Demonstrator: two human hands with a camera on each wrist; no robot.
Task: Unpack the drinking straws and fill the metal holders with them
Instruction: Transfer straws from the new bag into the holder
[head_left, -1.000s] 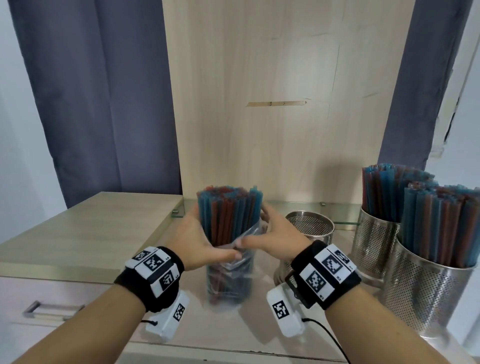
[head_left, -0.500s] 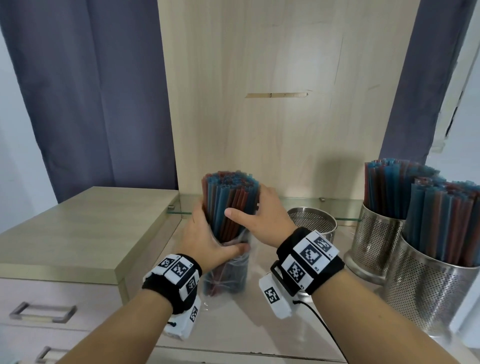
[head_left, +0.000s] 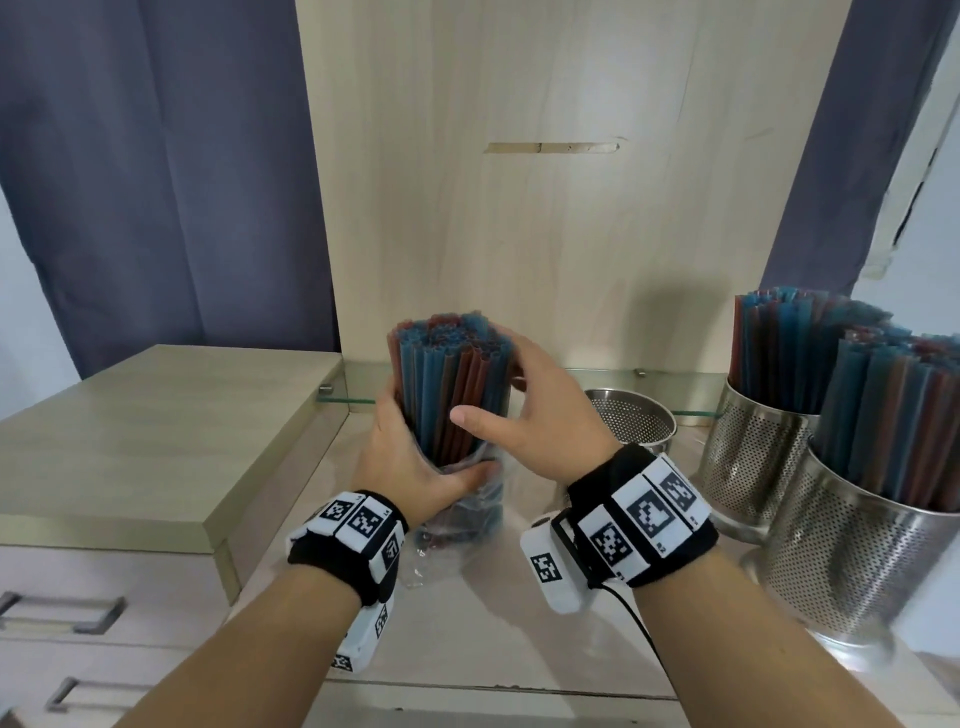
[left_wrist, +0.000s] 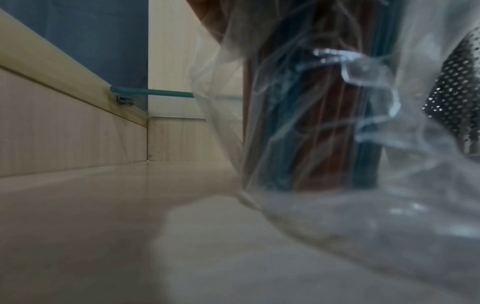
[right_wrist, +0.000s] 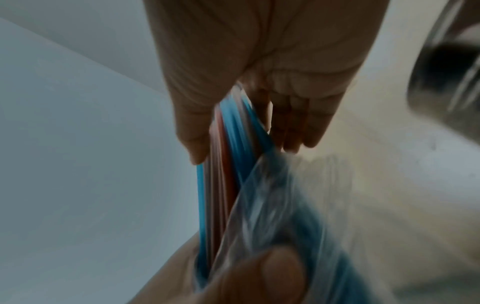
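Note:
A bundle of blue and red straws (head_left: 447, 384) stands upright on the counter, its lower part still inside a clear plastic bag (head_left: 470, 512). My left hand (head_left: 415, 462) grips the bag and the bundle low down on the left. My right hand (head_left: 535, 421) holds the bare upper straws, thumb in front and fingers behind. The right wrist view shows the straws (right_wrist: 233, 131) between thumb and fingers, with the crumpled bag (right_wrist: 272, 205) below. The left wrist view shows the bag (left_wrist: 363, 144) against the counter. An empty perforated metal holder (head_left: 631, 421) stands just behind my right hand.
Two perforated metal holders (head_left: 753, 462) (head_left: 857, 551) full of straws stand at the right. A raised wooden cabinet top (head_left: 156, 431) lies to the left, a glass shelf (head_left: 691, 376) runs along the back wall, and drawers with handles (head_left: 62, 613) sit below left.
My right hand has left the bag's rim and moved up onto the bare straws. The bag now sits lower on the bundle. My left hand keeps its grip.

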